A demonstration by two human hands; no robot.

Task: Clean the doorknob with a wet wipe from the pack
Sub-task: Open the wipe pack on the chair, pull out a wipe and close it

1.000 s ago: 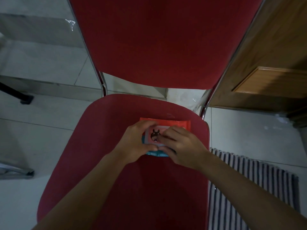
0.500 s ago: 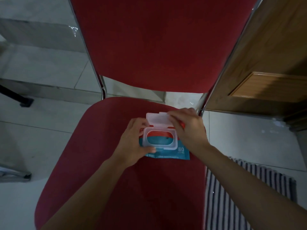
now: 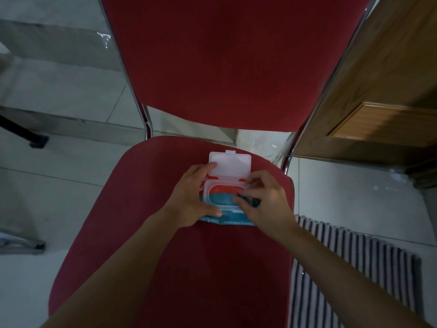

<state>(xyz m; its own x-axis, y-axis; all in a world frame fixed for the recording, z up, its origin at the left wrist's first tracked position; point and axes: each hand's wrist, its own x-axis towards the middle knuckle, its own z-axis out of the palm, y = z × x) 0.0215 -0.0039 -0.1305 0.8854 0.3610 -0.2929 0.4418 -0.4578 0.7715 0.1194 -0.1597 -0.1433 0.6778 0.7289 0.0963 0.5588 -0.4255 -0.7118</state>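
Clear plastic lid (image 3: 229,164) stands flipped back on the wipe pack (image 3: 222,197), which lies flat on the red chair seat (image 3: 146,209) between both hands. The left hand (image 3: 191,197) grips the pack's left edge, thumb along the near edge and forefinger resting on the lid's corner, pinning the pack to the seat. The right hand (image 3: 262,200) has its fingertips (image 3: 241,194) pinched together at the right end of the oval opening, apparently on the seal or the first wipe; whether anything is actually caught between them I cannot tell, since the fingers cover that spot. No wipe shows outside the pack yet, and the doorknob is not in view; only a wooden door (image 3: 378,91) stands beyond the right hand.

Risks, as I judge them: if the left hand eases off, a pull from the right would lift the whole pack off the seat instead of drawing a sheet. A pinch on too little material could tear a corner or slip. A fast tug may drag out several wipes chained together. The lid, loose beside the left forefinger, could also flop back onto the working fingers.
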